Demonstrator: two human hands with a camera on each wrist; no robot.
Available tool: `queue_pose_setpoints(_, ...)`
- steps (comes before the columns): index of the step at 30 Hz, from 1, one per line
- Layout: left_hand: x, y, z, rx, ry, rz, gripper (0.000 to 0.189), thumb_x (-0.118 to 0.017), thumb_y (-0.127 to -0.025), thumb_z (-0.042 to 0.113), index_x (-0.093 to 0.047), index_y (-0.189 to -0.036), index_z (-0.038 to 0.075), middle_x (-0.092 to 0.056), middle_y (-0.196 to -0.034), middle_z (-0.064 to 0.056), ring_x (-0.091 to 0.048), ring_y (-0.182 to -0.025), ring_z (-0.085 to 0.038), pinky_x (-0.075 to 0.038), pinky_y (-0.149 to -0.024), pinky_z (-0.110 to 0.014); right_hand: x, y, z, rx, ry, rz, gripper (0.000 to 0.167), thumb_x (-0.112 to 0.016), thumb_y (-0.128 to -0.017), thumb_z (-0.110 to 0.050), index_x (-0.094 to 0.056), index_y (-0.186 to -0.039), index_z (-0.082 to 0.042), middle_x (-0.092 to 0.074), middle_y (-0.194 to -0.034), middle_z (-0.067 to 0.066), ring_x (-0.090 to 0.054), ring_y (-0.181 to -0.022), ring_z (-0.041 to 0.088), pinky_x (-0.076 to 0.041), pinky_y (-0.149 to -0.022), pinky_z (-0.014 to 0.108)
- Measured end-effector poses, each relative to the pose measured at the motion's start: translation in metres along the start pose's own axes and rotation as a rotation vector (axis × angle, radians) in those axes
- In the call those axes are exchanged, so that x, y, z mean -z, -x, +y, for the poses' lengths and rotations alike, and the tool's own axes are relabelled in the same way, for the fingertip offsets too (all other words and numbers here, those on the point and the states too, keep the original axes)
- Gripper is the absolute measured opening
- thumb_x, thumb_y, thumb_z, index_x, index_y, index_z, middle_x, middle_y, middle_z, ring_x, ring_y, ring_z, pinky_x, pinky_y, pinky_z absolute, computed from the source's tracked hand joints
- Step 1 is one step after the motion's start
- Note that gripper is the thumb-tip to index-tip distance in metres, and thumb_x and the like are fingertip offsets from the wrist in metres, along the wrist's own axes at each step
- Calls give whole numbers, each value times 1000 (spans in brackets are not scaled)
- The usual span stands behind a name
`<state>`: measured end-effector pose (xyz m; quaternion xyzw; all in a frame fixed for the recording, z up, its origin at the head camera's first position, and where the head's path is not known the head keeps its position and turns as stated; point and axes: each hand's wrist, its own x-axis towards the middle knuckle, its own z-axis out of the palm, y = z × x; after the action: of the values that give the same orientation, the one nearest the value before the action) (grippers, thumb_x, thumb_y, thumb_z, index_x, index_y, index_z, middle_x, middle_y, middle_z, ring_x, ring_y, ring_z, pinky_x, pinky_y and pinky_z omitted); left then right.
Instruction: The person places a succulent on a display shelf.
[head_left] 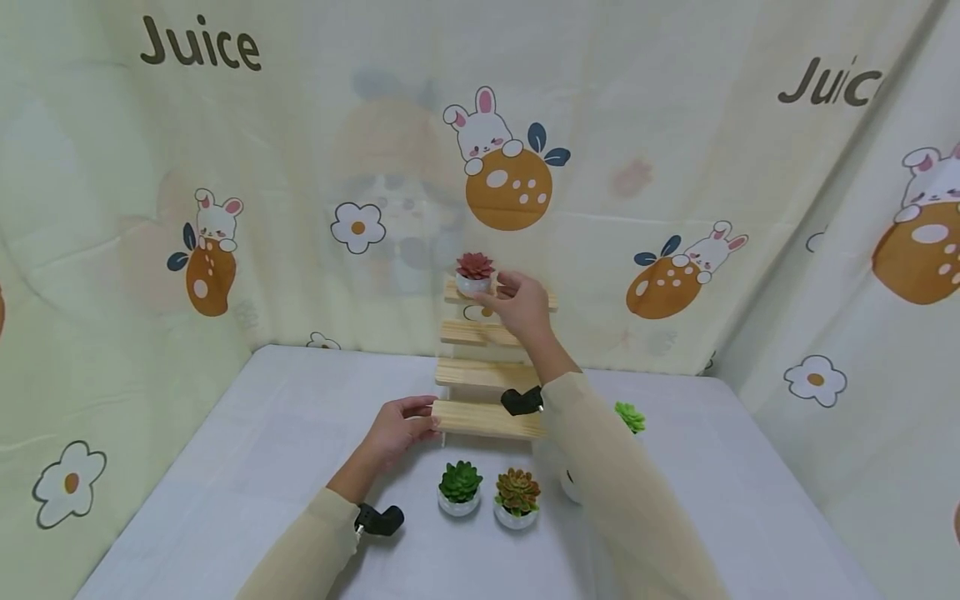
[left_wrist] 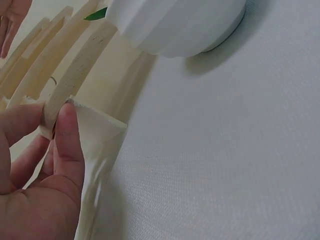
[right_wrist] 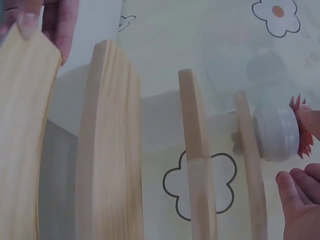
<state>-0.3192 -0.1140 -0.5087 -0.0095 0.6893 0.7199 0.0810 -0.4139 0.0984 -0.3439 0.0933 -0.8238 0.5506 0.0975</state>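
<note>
A red succulent (head_left: pixel 476 267) in a white pot sits at the left end of the top board of a tiered wooden shelf (head_left: pixel 487 419). My right hand (head_left: pixel 521 304) is beside this pot, thumb and fingers spread apart. In the right wrist view its thumb (right_wrist: pixel 311 120) overlaps the red leaves; whether it touches them I cannot tell. My left hand (head_left: pixel 401 433) pinches the left end of the lowest board. In the left wrist view, thumb and fingertips close around that board end (left_wrist: pixel 62 95).
In front of the shelf stand a dark green succulent (head_left: pixel 460 487) and a brownish-green one (head_left: pixel 517 497), both in white pots. A light green succulent (head_left: pixel 630 417) and another white pot (head_left: pixel 572 486) are partly hidden by the right sleeve. A printed curtain (head_left: pixel 405 308) hangs behind the table.
</note>
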Motion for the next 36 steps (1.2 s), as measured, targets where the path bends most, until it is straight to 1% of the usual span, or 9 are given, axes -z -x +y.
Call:
queue_pose_setpoints(7, -1, 1, 0, -4, -12, 8, 44, -65, -93, -7, -61, -137, -4, -65, -121, -22, -70, -92, -20, -66, -81, -32, 29, 24, 11, 24, -37, -32, 67, -82, -88, -32, -57, -143, -2, -60, -143, 20, -63, -128, 31, -55, -109, 43)
queue_pose_setpoints(14, -2, 3, -1, -1, -8, 10, 44, -64, -94, -7, -59, -138, -5, -64, -122, -23, -69, -93, -20, -66, -82, -31, 56, 60, 26, 58, -2, -55, 59, -81, -89, -34, -63, -138, -7, -65, -138, 13, -64, -127, 29, -55, -108, 42)
queue_pose_setpoints(16, -2, 2, -2, -2, -6, 6, 45, -64, -93, -7, -59, -137, -5, -64, -122, -23, -69, -93, -20, -66, -83, -32, 64, 70, 32, 65, 0, -60, 58, -81, -89, -35, -63, -137, -7, -65, -138, 15, -64, -127, 30, -55, -108, 41)
queue_pose_setpoints(18, -2, 1, -2, -3, -3, 4, 44, -64, -93, -7, -60, -137, -5, -65, -121, -22, -69, -93, -20, -66, -84, -33, 71, 81, 38, 64, -5, -65, 58, -81, -89, -35, -63, -137, -7, -64, -139, 16, -63, -128, 30, -56, -107, 38)
queue_pose_setpoints(21, -2, 0, -1, -10, 4, 3, 44, -64, -93, -8, -60, -137, -6, -65, -119, -22, -69, -93, -19, -66, -84, -34, 80, 97, 47, 48, -11, -66, 60, -80, -89, -34, -62, -138, -4, -63, -141, 18, -62, -130, 31, -57, -104, 29)
queue_pose_setpoints(24, 0, 0, 0, -18, 6, 3, 45, -63, -93, -8, -59, -137, -7, -65, -119, -22, -69, -93, -19, -66, -84, -33, 86, 111, 52, 28, 3, -55, 61, -80, -90, -36, -61, -139, -6, -63, -141, 15, -61, -131, 30, -56, -100, 19)
queue_pose_setpoints(26, 0, 0, 1, -15, 7, 4, 45, -64, -92, -8, -59, -137, -7, -64, -119, -21, -69, -93, -19, -66, -84, -33, 89, 121, 56, 21, 20, -42, 60, -79, -90, -37, -62, -139, -7, -64, -140, 13, -62, -130, 30, -56, -97, 14)
queue_pose_setpoints(32, 0, -1, 0, -10, 11, 13, 44, -64, -92, -7, -60, -136, -7, -65, -119, -22, -69, -92, -19, -66, -83, -33, 94, 146, 78, 10, 13, -4, 56, -80, -89, -36, -65, -134, -8, -67, -136, 12, -63, -129, 31, -53, -95, 8)
queue_pose_setpoints(36, -1, -1, -3, 1, 18, 15, 44, -65, -92, -7, -61, -136, -5, -65, -119, -21, -69, -92, -19, -66, -83, -32, 95, 165, 99, -32, 3, 22, 53, -81, -88, -36, -66, -132, -9, -68, -134, 9, -63, -128, 28, -53, -97, 9)
